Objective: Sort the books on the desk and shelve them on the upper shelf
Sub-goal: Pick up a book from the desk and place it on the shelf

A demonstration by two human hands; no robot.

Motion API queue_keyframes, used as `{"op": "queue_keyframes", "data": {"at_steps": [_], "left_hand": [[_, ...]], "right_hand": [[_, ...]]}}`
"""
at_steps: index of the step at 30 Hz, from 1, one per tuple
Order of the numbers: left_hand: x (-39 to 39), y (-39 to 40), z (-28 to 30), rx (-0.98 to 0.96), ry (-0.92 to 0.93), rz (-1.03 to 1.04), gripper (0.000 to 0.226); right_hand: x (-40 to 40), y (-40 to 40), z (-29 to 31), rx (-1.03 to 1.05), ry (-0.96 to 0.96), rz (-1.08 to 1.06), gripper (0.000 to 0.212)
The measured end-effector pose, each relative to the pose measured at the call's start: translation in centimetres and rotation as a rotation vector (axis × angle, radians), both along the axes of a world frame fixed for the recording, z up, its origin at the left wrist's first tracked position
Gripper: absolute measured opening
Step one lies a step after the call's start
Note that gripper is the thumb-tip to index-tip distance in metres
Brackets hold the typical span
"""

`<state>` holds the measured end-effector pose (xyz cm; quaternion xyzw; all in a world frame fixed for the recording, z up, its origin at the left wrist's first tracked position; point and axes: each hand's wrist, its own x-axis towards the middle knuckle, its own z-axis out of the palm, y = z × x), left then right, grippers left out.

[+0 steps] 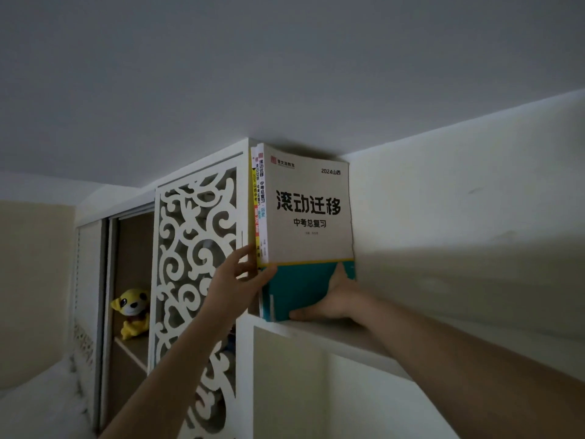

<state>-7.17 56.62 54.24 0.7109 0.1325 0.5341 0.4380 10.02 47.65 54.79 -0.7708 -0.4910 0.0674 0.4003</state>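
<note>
the books (308, 210), three or so thick softcover study guides, stand upright at the left end of the upper shelf (319, 331), spines out, tops just under the ceiling. the outermost shows its grey and teal cover. they look heavy as a block yet floppy singly; paper covers would slide on each other, so squeezing the set from both sides low down seems the safest hold. the right hand (332, 299) lies along the bottom of the outer cover, thumb up on the teal band, fingers curled under the lower edge. the left hand (235, 274) is spread, fingertips touching the spines. left of them is a white fretwork panel (196, 248) and a yellow plush toy (133, 310).
</note>
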Motion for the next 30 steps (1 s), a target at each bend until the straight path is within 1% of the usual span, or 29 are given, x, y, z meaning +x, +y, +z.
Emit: {"op": "queue_keyframes", "data": {"at_steps": [2,3,5,6,8,9,10,12,13,16,18,19,20,21,23,24,26,27,28,30], "left_hand": [[0.0,0.2,0.1,0.027,0.099,0.006,0.021],[0.1,0.2,0.1,0.047,0.116,0.016,0.017],[0.4,0.3,-0.1,0.052,0.076,0.018,0.017],[0.5,0.3,-0.3,0.053,0.048,0.02,0.016],[0.7,0.2,-0.6,0.06,0.017,0.046,0.012],[0.7,0.1,-0.6,0.064,0.015,0.056,0.011],[0.7,0.1,-0.7,0.065,0.018,0.057,0.012],[0.8,0.2,-0.8,0.063,0.023,0.054,0.014],[0.7,0.1,-0.8,0.065,0.027,0.058,0.014],[0.8,-0.1,-1.2,0.097,0.068,0.124,0.02],[0.9,-0.4,-1.5,0.115,0.072,0.182,0.025],[0.9,-0.5,-1.6,0.113,0.068,0.203,0.032],[1.0,-0.6,-1.7,0.091,0.044,0.205,0.04],[1.1,-0.8,-1.8,0.067,0.027,0.207,0.05],[1.3,-1.4,-2.0,0.078,0.019,0.253,0.063],[1.4,-2.0,-2.1,0.122,0.005,0.325,0.064],[1.4,-3.6,-2.6,0.251,-0.043,0.504,0.057],[1.1,-5.0,-2.9,0.298,-0.059,0.545,0.051],[0.8,-6.5,-3.7,0.328,-0.058,0.536,0.044],[0.0,-9.9,-6.2,0.395,-0.02,0.461,0.032]], "right_hand": [[-0.3,-0.5,0.0,-0.001,0.047,0.028,0.138],[-0.4,-0.8,0.1,0.014,0.045,0.045,0.132],[-0.1,-0.8,0.2,0.051,0.044,0.063,0.125],[0.1,-0.7,0.2,0.076,0.044,0.082,0.115],[0.1,-0.5,0.2,0.06,-0.016,0.146,0.086],[-0.1,-0.4,0.1,0.055,-0.041,0.171,0.082],[0.0,0.0,-0.1,0.05,-0.046,0.167,0.089],[0.6,0.8,-0.5,0.066,-0.059,0.116,0.119],[1.5,1.7,-0.8,0.055,-0.077,0.099,0.128],[3.3,3.0,-1.2,0.028,-0.094,0.055,0.142],[3.2,2.5,-0.9,0.023,-0.091,0.031,0.146],[3.0,1.9,-0.6,0.029,-0.098,0.024,0.146],[2.1,0.7,-0.1,0.026,-0.114,0.019,0.141],[1.3,-0.7,0.4,0.024,-0.125,0.006,0.128],[-0.4,-3.4,1.3,0.023,-0.206,-0.026,0.09],[-0.8,-4.6,1.6,0.03,-0.25,-0.025,0.075],[-1.6,-6.9,1.6,0.058,-0.341,-0.027,0.057],[-2.3,-8.4,1.5,0.074,-0.407,-0.023,0.051],[-3.0,-10.0,0.9,0.084,-0.513,-0.022,0.045],[-4.5,-14.0,-0.9,0.149,-0.848,-0.023,0.028]]}}
